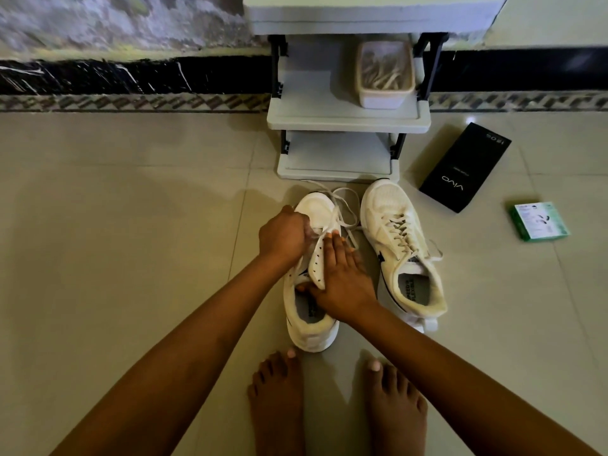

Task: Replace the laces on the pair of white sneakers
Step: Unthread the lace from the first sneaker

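Both hands work the left sneaker (311, 324): left hand (283, 236) pinches its lace (342, 209), right hand (345, 281) steadies.

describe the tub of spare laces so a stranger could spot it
Find the grey plastic shelf rack against the wall, beyond the white sneakers. On its middle shelf, right side, sits a pale rectangular plastic tub filled with white laces, the only item on the rack.

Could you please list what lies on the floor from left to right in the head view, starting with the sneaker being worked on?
Unlaced sneaker → laced sneaker → black box → green box.
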`<move>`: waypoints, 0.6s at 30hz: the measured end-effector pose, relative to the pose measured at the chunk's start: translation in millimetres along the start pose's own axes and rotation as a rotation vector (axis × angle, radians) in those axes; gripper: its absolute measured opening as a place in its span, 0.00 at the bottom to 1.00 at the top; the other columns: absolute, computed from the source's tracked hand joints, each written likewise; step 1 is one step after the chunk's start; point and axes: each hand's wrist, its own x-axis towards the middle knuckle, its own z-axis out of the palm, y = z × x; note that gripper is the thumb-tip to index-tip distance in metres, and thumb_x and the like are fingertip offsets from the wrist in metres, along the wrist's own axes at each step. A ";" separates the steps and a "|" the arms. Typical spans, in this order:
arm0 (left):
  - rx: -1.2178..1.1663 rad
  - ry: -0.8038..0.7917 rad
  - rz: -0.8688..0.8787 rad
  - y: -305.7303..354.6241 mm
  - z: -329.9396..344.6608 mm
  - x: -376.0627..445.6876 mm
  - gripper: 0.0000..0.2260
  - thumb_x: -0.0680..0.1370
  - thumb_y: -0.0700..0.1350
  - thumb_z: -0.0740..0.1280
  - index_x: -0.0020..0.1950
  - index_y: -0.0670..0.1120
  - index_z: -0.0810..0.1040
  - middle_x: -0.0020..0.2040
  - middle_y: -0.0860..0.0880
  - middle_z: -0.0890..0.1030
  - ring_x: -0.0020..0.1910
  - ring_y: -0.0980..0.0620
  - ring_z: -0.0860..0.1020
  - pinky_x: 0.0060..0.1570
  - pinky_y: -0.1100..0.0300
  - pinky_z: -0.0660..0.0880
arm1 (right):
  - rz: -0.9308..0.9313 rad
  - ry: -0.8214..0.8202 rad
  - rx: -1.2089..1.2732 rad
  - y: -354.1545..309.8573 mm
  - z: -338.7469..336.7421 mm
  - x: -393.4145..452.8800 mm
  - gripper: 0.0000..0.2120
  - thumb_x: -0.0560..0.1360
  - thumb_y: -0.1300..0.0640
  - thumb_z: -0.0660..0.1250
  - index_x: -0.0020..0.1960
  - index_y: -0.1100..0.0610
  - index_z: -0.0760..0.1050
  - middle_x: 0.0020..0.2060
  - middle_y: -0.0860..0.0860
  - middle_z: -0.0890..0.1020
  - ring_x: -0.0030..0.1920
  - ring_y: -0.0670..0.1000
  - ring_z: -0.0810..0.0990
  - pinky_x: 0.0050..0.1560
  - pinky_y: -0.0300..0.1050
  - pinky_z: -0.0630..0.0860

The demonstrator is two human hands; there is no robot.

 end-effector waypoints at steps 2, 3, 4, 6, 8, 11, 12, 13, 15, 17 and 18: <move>0.033 0.015 0.066 -1.6 -1.6 3.0 0.08 0.76 0.48 0.66 0.50 0.47 0.81 0.56 0.44 0.75 0.55 0.44 0.75 0.49 0.53 0.73 | -0.001 -0.002 -0.009 0.5 0.2 -0.8 0.47 0.75 0.34 0.55 0.75 0.60 0.34 0.76 0.57 0.38 0.76 0.53 0.39 0.73 0.46 0.36; 0.034 0.001 0.107 -3.8 -3.7 3.3 0.07 0.76 0.47 0.66 0.49 0.46 0.82 0.55 0.44 0.75 0.55 0.44 0.73 0.50 0.54 0.72 | -0.003 -0.007 -0.012 0.6 0.0 -1.0 0.46 0.75 0.34 0.55 0.75 0.60 0.34 0.76 0.57 0.38 0.76 0.53 0.39 0.73 0.46 0.36; -0.017 -0.013 0.147 -6.6 -6.0 3.0 0.06 0.75 0.45 0.68 0.48 0.45 0.82 0.53 0.44 0.76 0.55 0.45 0.73 0.50 0.55 0.71 | -0.004 -0.012 -0.019 0.9 0.9 -1.1 0.46 0.76 0.34 0.54 0.75 0.60 0.34 0.76 0.57 0.38 0.76 0.54 0.39 0.73 0.46 0.36; -0.284 -0.065 0.169 -7.1 -15.4 -1.4 0.03 0.74 0.41 0.70 0.46 0.43 0.82 0.50 0.46 0.79 0.51 0.49 0.76 0.47 0.62 0.70 | 0.000 -0.020 -0.028 2.1 1.3 -1.2 0.45 0.76 0.34 0.53 0.75 0.61 0.34 0.76 0.58 0.38 0.76 0.55 0.38 0.73 0.47 0.37; -0.554 -0.172 0.158 -2.5 -28.2 -7.9 0.00 0.74 0.39 0.70 0.44 0.43 0.80 0.45 0.51 0.79 0.45 0.58 0.75 0.43 0.71 0.69 | 0.000 -0.031 -0.037 7.1 0.7 -2.0 0.44 0.77 0.35 0.52 0.75 0.61 0.34 0.76 0.58 0.38 0.76 0.55 0.38 0.73 0.47 0.37; -0.782 -0.279 0.121 1.3 -32.5 -10.5 0.04 0.76 0.38 0.68 0.42 0.46 0.78 0.40 0.55 0.77 0.43 0.59 0.74 0.46 0.68 0.70 | -0.002 -0.030 -0.064 19.2 0.3 -4.7 0.42 0.77 0.36 0.51 0.76 0.60 0.34 0.76 0.58 0.39 0.76 0.55 0.39 0.74 0.48 0.39; -0.838 -0.278 0.103 2.8 -31.2 -10.9 0.05 0.76 0.38 0.67 0.41 0.47 0.78 0.40 0.54 0.77 0.42 0.59 0.74 0.46 0.66 0.71 | 0.000 -0.027 -0.067 21.9 0.1 -4.9 0.42 0.77 0.35 0.50 0.76 0.60 0.34 0.76 0.58 0.39 0.76 0.55 0.39 0.75 0.48 0.39; -0.850 -0.247 0.102 3.0 -27.9 -11.5 0.05 0.76 0.39 0.68 0.41 0.47 0.77 0.40 0.54 0.78 0.42 0.59 0.75 0.46 0.64 0.71 | 0.001 -0.025 -0.067 21.7 0.5 -4.8 0.42 0.77 0.35 0.49 0.76 0.60 0.34 0.76 0.58 0.39 0.76 0.54 0.39 0.75 0.48 0.39; -0.612 -0.127 0.130 -1.0 -17.9 -8.6 0.02 0.74 0.40 0.70 0.44 0.47 0.78 0.44 0.52 0.78 0.44 0.55 0.76 0.46 0.61 0.72 | -0.007 -0.026 -0.053 15.4 1.1 -2.8 0.43 0.76 0.34 0.50 0.76 0.60 0.34 0.76 0.58 0.38 0.76 0.55 0.39 0.75 0.49 0.39; -0.213 -0.091 0.143 -5.9 -8.9 -6.1 0.09 0.72 0.43 0.71 0.52 0.48 0.78 0.52 0.48 0.75 0.49 0.49 0.76 0.48 0.58 0.72 | -0.011 -0.025 -0.023 7.4 2.8 0.1 0.44 0.77 0.36 0.54 0.76 0.60 0.35 0.76 0.58 0.38 0.76 0.55 0.38 0.75 0.49 0.38; -0.101 -0.100 0.115 -8.6 -5.2 -5.7 0.12 0.71 0.43 0.71 0.54 0.48 0.78 0.55 0.46 0.74 0.52 0.47 0.76 0.49 0.57 0.72 | -0.012 -0.019 -0.014 3.9 4.2 1.1 0.44 0.76 0.37 0.55 0.76 0.60 0.36 0.76 0.58 0.38 0.76 0.55 0.38 0.74 0.48 0.37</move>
